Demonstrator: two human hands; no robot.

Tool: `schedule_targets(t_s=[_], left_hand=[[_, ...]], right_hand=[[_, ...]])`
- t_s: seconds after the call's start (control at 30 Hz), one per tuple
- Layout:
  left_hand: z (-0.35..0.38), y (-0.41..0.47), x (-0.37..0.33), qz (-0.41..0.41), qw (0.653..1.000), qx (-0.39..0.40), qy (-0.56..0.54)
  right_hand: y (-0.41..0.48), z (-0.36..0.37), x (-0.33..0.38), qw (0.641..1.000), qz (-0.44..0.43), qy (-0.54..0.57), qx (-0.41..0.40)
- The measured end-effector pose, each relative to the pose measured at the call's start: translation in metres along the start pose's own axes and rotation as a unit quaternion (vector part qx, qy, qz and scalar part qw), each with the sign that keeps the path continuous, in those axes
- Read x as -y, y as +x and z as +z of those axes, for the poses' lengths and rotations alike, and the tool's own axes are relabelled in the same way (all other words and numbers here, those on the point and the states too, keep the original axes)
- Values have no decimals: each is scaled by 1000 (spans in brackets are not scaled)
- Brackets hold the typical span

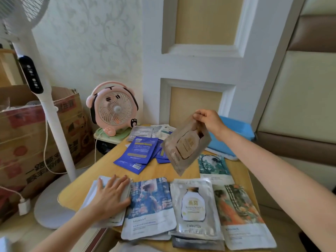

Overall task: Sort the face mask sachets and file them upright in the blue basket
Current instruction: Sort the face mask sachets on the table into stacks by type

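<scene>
Left: my left hand [111, 197] flat, fingers straight, apparently steadying the pale sachet pile [90, 195] on the tabletop [159, 170] | Right: my right hand [209, 120] pinches the brown sachet [185, 148] by its top edge so it hangs free, tilted; blue basket [240, 130] just behind, presumably its destination.

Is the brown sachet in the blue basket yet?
Out. The right hand pinches the brown sachet by its top, in the air short of the basket.

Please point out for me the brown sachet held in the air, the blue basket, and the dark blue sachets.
brown sachet [187, 148]: head view, on its printed bottle picture.
blue basket [238, 131]: head view, on its side wall.
dark blue sachets [141, 151]: head view, on the middle of the top sachet.
</scene>
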State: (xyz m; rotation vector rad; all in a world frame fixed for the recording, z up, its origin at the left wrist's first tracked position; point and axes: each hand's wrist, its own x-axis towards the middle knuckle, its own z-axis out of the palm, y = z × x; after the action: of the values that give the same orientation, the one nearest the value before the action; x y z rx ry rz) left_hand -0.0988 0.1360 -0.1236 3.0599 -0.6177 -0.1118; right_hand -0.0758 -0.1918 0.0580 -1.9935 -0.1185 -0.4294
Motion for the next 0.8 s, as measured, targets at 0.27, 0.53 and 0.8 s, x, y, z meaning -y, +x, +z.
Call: schedule_targets(t_s=[0.27, 0.53, 0.8], left_hand=[[0, 0, 0, 6, 1000, 6, -4], [2, 3, 2, 4, 1000, 13, 2], [4, 3, 3, 8, 1000, 7, 6]], right_hand=[[-44, 35, -46, 910, 80, -229, 336], [-68, 78, -91, 924, 87, -232, 292], [-57, 70, -100, 903, 88, -257, 332]])
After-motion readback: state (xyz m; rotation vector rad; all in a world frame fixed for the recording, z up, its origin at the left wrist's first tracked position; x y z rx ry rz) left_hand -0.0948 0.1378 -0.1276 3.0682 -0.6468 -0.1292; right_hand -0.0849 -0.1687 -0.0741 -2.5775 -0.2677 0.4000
